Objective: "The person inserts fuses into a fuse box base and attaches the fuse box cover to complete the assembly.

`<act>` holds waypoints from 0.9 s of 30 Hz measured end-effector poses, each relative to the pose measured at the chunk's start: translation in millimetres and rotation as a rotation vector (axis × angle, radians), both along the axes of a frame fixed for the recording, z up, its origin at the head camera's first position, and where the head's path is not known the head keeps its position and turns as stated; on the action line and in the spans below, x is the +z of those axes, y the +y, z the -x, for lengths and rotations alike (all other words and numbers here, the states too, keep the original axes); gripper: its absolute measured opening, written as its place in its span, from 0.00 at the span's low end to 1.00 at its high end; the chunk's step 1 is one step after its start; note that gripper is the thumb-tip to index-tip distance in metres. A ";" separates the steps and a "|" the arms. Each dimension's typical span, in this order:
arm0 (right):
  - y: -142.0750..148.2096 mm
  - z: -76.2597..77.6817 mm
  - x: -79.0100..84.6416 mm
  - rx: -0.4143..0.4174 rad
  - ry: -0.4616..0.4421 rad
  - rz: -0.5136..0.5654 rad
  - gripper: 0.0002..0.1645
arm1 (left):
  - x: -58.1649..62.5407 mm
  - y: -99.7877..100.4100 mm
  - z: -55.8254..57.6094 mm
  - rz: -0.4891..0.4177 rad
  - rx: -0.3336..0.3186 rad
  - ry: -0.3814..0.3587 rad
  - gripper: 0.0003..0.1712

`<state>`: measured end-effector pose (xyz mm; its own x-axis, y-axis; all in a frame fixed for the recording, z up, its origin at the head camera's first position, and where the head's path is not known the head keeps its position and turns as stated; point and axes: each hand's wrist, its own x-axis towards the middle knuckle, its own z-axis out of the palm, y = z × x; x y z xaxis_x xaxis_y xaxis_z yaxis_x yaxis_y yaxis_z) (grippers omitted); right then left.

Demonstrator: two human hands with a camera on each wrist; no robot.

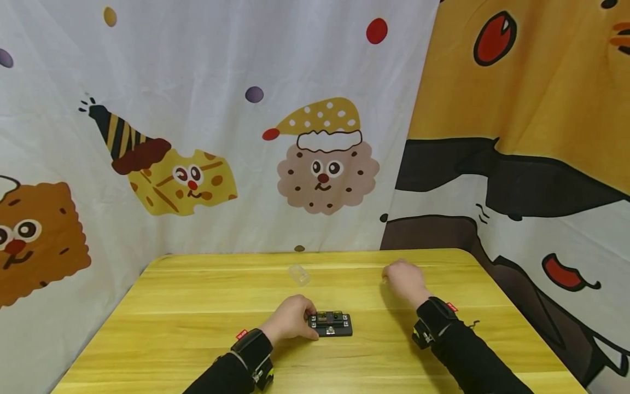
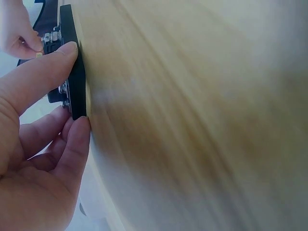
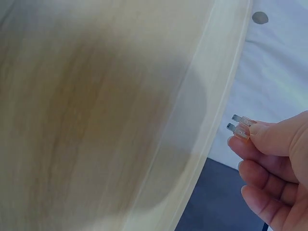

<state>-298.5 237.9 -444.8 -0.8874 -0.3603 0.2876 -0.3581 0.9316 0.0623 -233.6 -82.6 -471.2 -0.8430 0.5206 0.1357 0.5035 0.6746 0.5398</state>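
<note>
A black fuse block [image 1: 334, 326] with metal screw terminals lies on the wooden table. My left hand [image 1: 289, 318] grips its left end, thumb on the near edge and fingers on the far side; the left wrist view shows the thumb pressed along the black base [image 2: 78, 91]. Farther off to the right, my right hand [image 1: 406, 281] is over the table. Between its thumb and forefinger it pinches a small clear, orange-tinted blade fuse [image 3: 244, 129], both metal prongs pointing out of the grip. The other fingers curl loosely below.
A clear plastic cover [image 1: 299, 274] sits on the table beyond the fuse block. The yellow wood-grain table [image 1: 206, 290] ends at a cartoon-printed curtain [image 1: 211, 71] behind, and another curtain hangs on the right. Black straps with small cameras circle both wrists.
</note>
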 end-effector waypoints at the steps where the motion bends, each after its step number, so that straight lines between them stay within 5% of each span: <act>1: -1.0 -0.8 -0.1 0.006 -0.001 0.005 0.06 | 0.0 -0.1 0.0 -0.002 0.000 -0.002 0.24; 12: -14.8 -8.5 -2.4 0.076 0.041 0.049 0.14 | 0.2 -0.4 0.0 -0.005 -0.001 -0.015 0.24; 27: -40.2 -23.0 1.0 0.198 0.105 0.087 0.07 | -0.8 -0.7 0.9 -0.011 -0.001 -0.020 0.24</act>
